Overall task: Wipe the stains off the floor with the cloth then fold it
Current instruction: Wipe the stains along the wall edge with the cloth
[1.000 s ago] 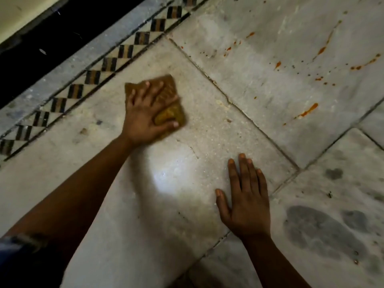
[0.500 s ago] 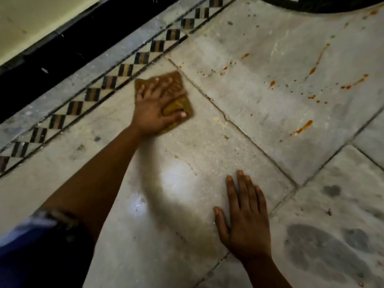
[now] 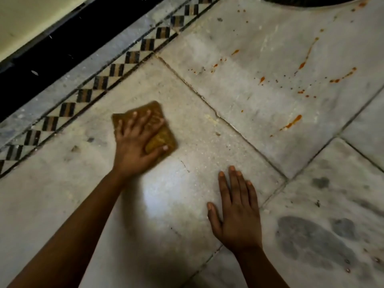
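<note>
Since half a second ago my left hand (image 3: 137, 146) has drawn the cloth (image 3: 164, 136) back toward me, away from the checkered border (image 3: 116, 71), onto the middle of the pale floor (image 3: 207, 146) slab. From the head view, that hand lies flat on the brown cloth, fingers spread and straight, pressing it down; the cloth's far corner and right edge show past my fingers. My right hand (image 3: 236, 213) rests palm-down on the same slab, fingers straight and close together, holding nothing. Orange stains (image 3: 291, 122) streak the next slab, well apart from the cloth.
</note>
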{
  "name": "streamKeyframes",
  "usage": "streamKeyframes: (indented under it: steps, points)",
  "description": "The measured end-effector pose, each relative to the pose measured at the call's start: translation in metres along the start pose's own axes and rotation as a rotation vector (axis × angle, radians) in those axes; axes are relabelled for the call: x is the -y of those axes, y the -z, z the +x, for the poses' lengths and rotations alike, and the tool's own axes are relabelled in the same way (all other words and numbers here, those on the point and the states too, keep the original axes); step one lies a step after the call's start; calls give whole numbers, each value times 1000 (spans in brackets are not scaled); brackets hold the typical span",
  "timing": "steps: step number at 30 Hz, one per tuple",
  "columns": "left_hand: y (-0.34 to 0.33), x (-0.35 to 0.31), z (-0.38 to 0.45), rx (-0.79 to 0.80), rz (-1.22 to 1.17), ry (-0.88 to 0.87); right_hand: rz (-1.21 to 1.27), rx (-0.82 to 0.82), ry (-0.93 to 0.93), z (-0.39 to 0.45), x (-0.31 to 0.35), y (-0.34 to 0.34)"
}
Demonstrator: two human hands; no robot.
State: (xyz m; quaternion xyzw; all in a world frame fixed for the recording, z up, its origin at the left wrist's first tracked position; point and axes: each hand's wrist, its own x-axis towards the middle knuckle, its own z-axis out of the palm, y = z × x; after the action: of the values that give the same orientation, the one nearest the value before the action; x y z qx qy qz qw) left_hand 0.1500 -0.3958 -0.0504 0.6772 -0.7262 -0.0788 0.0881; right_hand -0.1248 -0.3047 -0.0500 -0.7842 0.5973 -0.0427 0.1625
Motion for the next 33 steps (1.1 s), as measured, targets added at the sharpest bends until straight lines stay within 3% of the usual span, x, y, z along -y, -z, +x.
streamKeyframes:
  steps: [4,6,8,11,13,15,17,21,25,30,33]
  points:
    - [7,4,57,-51,22,419,16,-16,8,1,1,1]
    - [4,-12,89,-40,22,500,4,-12,5,1,1,0]
    - [-4,-44,97,2,48,417,-13,6,1,0,2,1]
    - [-18,-92,60,51,38,112,-20,13,-1,1,2,1]
    - [-20,-95,15,82,56,-85,-17,13,3,1,1,0]
    - [-15,-71,-20,101,45,-154,-15,0,10,1,0,-1]
    - [-3,-35,-29,88,11,-56,-14,-14,13,1,-1,-2]
    - [16,33,12,23,77,309,-17,-48,16,1,-1,-4]
    - [19,61,33,-55,-11,556,-19,-64,25,0,-2,-6]
    - [5,8,-40,-183,22,911,-19,-80,26,0,-1,-6]
    - [-4,-52,-67,-114,69,798,-23,-84,28,1,-2,-8]
